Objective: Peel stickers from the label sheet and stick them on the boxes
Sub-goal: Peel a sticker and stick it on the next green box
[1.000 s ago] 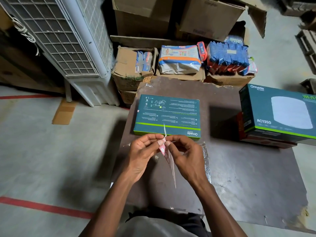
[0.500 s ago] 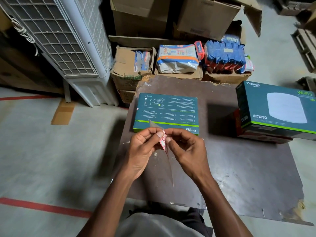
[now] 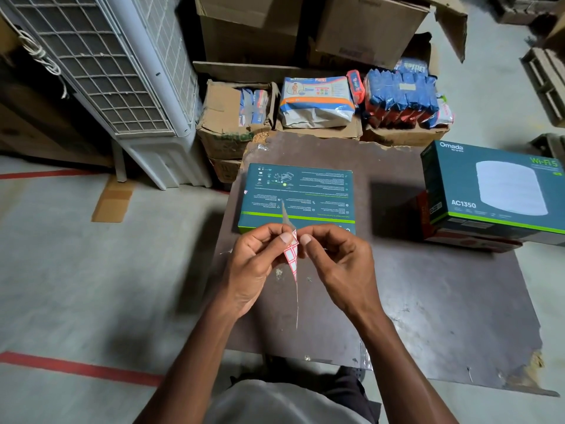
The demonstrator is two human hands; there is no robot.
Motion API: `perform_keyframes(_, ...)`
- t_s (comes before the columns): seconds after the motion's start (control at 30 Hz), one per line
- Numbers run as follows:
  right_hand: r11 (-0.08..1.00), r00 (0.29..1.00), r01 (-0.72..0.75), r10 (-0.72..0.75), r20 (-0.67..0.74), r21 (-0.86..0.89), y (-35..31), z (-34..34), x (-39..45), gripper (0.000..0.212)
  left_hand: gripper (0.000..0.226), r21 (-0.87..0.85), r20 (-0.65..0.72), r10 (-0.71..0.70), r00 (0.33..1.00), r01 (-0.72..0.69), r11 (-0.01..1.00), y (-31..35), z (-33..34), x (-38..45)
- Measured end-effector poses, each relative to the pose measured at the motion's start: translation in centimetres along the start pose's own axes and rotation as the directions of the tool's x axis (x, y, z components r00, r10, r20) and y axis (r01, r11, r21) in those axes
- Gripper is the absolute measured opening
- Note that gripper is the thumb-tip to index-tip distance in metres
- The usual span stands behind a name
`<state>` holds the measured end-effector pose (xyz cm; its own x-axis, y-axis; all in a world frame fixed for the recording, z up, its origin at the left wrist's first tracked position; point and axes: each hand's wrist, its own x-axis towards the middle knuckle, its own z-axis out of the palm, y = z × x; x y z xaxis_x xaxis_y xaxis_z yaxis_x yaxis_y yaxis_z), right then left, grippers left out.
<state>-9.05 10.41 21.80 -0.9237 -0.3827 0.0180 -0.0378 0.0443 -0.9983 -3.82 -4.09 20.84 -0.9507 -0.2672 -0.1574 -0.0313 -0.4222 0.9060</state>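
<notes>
A label sheet (image 3: 291, 259) with red-bordered white stickers is held edge-on above the dark table (image 3: 428, 301). My left hand (image 3: 256, 267) pinches it from the left with thumb and fingers. My right hand (image 3: 336, 264) pinches its top edge from the right. Just beyond my hands lies a flat teal Omada box (image 3: 298, 197), back side up. A second teal Omada box (image 3: 501, 191), marked AC1350, sits at the table's right on a red box (image 3: 470, 243).
A white air cooler (image 3: 122, 81) stands at the back left. Cardboard boxes (image 3: 235, 117) with packaged goods and blue packets (image 3: 400, 93) line the far edge of the table. Red floor tape (image 3: 76, 367) crosses the concrete floor at left.
My hands stay together on the sheet. The sheet's free tip has shifted slightly and the sticker face has turned more toward me.
</notes>
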Motion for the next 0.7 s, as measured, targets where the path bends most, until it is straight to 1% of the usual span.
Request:
perform_keyframes(0.03,1.000,1.000,0.003,-0.003,-0.006,-0.009,-0.1,0.0,0.1,0.009,0.008,0.019,0.011,0.009,1.000,-0.009,1.000,0.1,0.0,0.0)
perform_keyframes(0.2,0.997,0.999,0.031,-0.032,-0.015,-0.066,-0.6,-0.1,0.1,0.008,0.008,0.080,0.028,0.051,0.998,-0.053,0.995,0.2,-0.3,0.0)
perform_keyframes(0.3,0.996,0.999,0.024,-0.026,-0.026,-0.090,-0.9,-0.1,-0.1,0.009,0.007,0.071,-0.007,0.049,0.999,-0.049,0.996,0.3,-0.4,0.2)
perform_keyframes(0.37,0.994,0.999,0.018,-0.022,-0.037,-0.106,-0.9,0.1,-0.2,0.009,0.012,0.078,-0.031,0.052,0.998,-0.049,0.996,0.2,-0.4,0.4)
perform_keyframes(0.53,0.994,0.999,0.026,-0.031,-0.045,-0.109,-1.2,0.3,-0.1,0.005,0.017,0.116,-0.063,0.060,0.996,-0.052,0.992,-0.2,-0.5,0.7)
perform_keyframes(0.7,0.991,0.999,0.001,-0.006,-0.041,-0.132,-0.9,0.3,0.0,0.004,0.016,0.155,-0.065,0.085,0.994,-0.074,0.985,-0.1,-0.6,0.7)
